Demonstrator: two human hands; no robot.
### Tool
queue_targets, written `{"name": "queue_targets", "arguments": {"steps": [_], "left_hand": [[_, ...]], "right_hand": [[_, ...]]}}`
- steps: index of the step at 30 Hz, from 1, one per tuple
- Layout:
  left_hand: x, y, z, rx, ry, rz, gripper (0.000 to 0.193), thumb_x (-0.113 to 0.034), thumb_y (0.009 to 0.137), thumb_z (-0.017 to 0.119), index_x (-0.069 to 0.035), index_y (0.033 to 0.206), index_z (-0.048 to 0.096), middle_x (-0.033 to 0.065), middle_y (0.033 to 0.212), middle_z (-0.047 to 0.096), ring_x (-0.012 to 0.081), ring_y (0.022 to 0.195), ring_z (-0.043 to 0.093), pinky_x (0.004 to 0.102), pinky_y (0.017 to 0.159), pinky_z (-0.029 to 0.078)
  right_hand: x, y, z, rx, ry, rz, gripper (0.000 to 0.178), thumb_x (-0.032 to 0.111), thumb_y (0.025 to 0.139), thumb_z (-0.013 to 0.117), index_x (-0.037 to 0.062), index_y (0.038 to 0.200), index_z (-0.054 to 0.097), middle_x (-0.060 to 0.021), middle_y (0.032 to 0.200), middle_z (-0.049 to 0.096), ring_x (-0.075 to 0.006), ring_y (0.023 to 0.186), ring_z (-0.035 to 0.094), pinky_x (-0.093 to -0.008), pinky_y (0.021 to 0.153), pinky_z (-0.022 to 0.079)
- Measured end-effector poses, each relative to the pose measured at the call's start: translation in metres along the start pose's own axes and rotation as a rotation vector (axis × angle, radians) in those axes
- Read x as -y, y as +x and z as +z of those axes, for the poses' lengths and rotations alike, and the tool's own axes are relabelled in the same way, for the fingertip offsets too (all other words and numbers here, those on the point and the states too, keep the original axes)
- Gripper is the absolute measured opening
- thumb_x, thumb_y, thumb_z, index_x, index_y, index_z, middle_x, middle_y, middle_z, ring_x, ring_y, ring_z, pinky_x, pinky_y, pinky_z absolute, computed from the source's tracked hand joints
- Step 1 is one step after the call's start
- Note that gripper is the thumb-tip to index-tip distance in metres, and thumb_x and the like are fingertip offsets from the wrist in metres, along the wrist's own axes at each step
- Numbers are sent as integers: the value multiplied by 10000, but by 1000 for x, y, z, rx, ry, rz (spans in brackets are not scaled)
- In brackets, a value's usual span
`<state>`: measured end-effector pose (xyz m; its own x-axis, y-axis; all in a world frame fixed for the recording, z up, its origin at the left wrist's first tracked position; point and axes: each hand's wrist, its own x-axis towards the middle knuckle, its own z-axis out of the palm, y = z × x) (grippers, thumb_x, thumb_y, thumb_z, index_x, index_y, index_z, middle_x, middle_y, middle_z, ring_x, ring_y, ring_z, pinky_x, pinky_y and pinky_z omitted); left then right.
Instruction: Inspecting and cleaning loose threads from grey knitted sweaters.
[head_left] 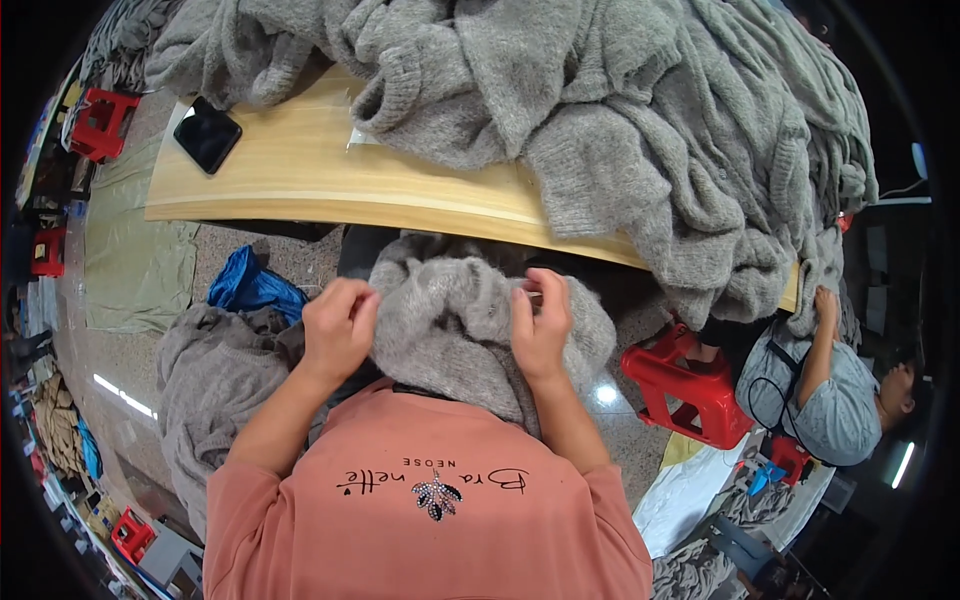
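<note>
Salmon-pink T-shirt fabric (420, 550) fills the lower middle of the frame, with dark lettering and a leaf-shaped cluster of stones on its front. Just above it, a fuzzy gray knit garment (450, 310) lies bunched in the wearer's lap, at the centre of the frame, between the two hands. On its left side is the left hand (338, 325), its fingers curled in toward the thumb; whether they pinch any of the knit I cannot tell. On its right side, the right hand (543, 330) has loosely bent fingers, with a gap showing between thumb and forefinger.

Across the upper frame, a wooden table (350, 190) carries a large heap of gray sweaters (640, 90), some hanging over its near edge. A black smartphone (207, 136) lies at upper left on the table. More gray knitwear (220, 370) and a blue cloth (250, 285) sit at centre left. At right are a red plastic stool (690, 385) and a co-worker (830, 400).
</note>
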<state>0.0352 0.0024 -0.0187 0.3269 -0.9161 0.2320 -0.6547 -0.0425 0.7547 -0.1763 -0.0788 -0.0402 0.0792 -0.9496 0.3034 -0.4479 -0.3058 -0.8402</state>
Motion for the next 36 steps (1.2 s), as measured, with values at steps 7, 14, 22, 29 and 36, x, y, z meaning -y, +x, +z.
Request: {"name": "queue_targets", "arguments": {"steps": [7,14,22,29,36], "left_hand": [[7,-25,35,147,48,-136,309,-146,650,715,-27,867,532,109,751,549,195,558,542,283,485,420],[41,-8,50,104,180,-18,195,-162,752,608,-7,848,538,110,747,578,272,646,570,362,541,442],[27,18,-5,-96,-1344,-917,146,-95,824,473,-9,885,574,100,841,617,217,772,594,340,746,479],[-25,55,-130,54,-1127,-137,112,-111,717,578,-25,787,562,48,719,567,134,663,552,247,609,448],[19,35,-72,190,258,-282,352,-188,601,725,-11,870,582,107,735,568,214,655,555,299,603,440]], "right_hand": [[22,-28,-6,381,-358,-277,268,102,682,665,0,872,505,-108,754,540,-253,574,549,-345,451,438],[-6,-22,7,396,-551,-193,203,168,719,612,34,822,499,-103,731,539,-250,625,567,-328,515,457],[19,4,-35,-12,854,539,153,-2,776,472,-6,924,512,-33,822,568,-106,741,549,-254,647,456],[59,14,-74,361,284,181,295,-95,635,522,-10,917,502,-27,707,545,-75,652,509,-196,600,408],[43,-7,-33,503,281,190,154,-45,677,527,-12,820,571,-17,681,535,-50,598,456,-192,528,373]]}}
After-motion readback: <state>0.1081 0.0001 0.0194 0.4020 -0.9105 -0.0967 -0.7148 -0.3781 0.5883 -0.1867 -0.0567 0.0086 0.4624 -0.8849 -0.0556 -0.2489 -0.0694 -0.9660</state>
